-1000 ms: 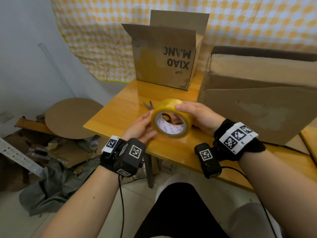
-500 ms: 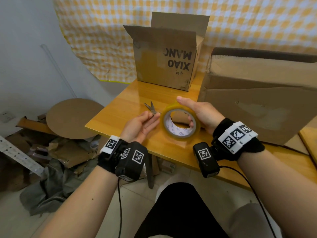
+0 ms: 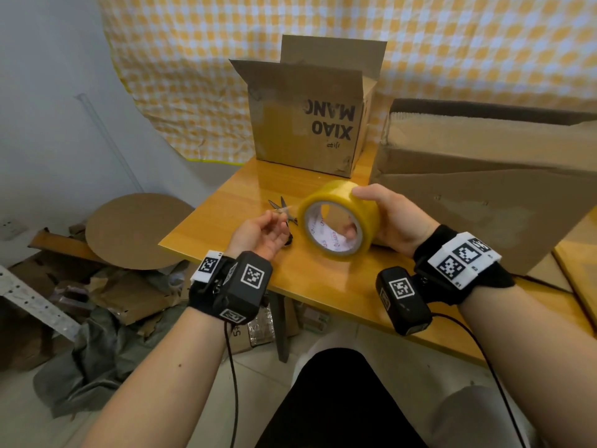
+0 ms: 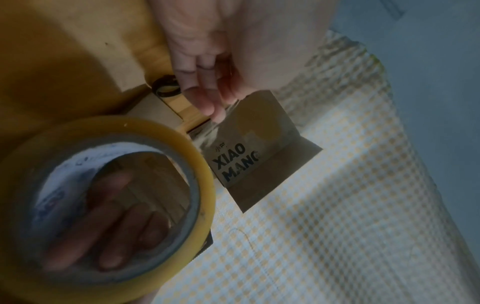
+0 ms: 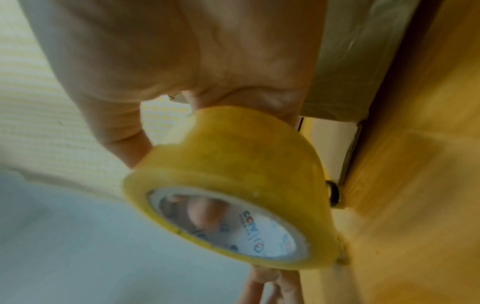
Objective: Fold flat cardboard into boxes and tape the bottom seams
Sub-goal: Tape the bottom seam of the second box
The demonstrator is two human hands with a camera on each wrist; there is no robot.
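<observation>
My right hand (image 3: pixel 392 221) grips a yellow tape roll (image 3: pixel 344 205) above the wooden table (image 3: pixel 323 286), thumb on top and fingers through its core. My left hand (image 3: pixel 279 218), palm up just left of the roll, pinches the free end of the tape (image 4: pixel 217 125); a short clear strip runs from the fingers (image 4: pixel 205 98) to the roll (image 4: pixel 200 162). In the right wrist view the roll (image 5: pixel 246 154) fills the middle under my right hand (image 5: pixel 182 61). An open box printed XIAO MANG (image 3: pixel 307 124) stands at the back. A larger cardboard box (image 3: pixel 484 195) lies to the right.
Scissors (image 3: pixel 284 206) lie on the table, partly behind my left hand. On the floor to the left are a round cardboard disc (image 3: pixel 135 231), cardboard scraps (image 3: pixel 129 295) and grey cloth. A checked cloth hangs behind the table.
My left hand has drawn back to the left off the roll with the tape end between its fingers. My right hand has lifted and turned the roll.
</observation>
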